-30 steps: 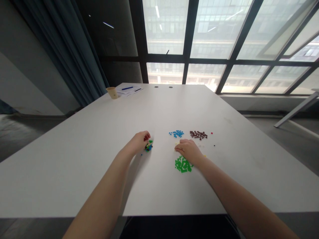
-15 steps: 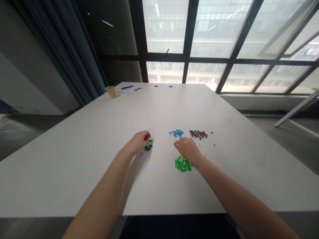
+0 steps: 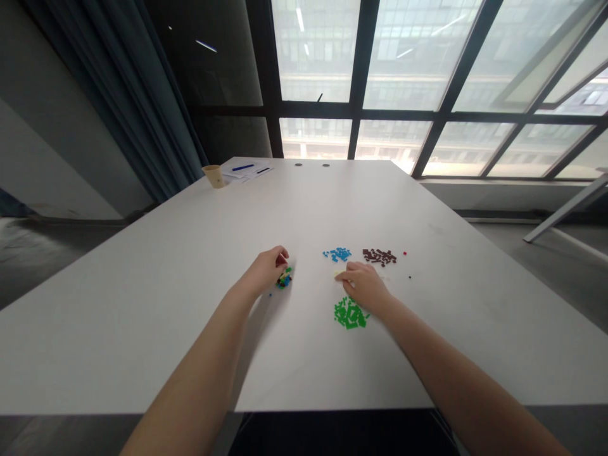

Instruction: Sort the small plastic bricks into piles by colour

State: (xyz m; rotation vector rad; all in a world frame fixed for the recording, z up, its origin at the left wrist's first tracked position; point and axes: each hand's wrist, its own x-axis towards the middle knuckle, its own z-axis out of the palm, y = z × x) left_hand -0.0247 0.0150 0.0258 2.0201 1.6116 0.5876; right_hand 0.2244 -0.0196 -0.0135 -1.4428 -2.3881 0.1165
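Observation:
My left hand (image 3: 272,266) is held just above and behind a small mixed heap of building bricks (image 3: 284,279). Its fingers are curled together; whatever is between them is too small to make out. One tiny blue brick (image 3: 270,294) lies beside the heap. Over on the right, my right hand (image 3: 367,285) rests low on the table with its index finger stretched out and thumb apart. The fingertips touch some pale, cream-coloured bricks (image 3: 337,273), partly covered by the hand. Green bricks (image 3: 350,314) lie in front of this hand, blue bricks (image 3: 338,254) and dark brown bricks (image 3: 379,256) behind it.
A single red brick (image 3: 405,253) and a black one (image 3: 410,277) lie to the right on the white table (image 3: 313,209). Far back at the left stand a paper cup (image 3: 215,177) and papers (image 3: 254,171) with pens on them.
My right hand has shifted slightly right, its fingers more bent, and pale bricks show by its fingertips. A yellow brick near its wrist is now hidden. My left hand has hardly moved.

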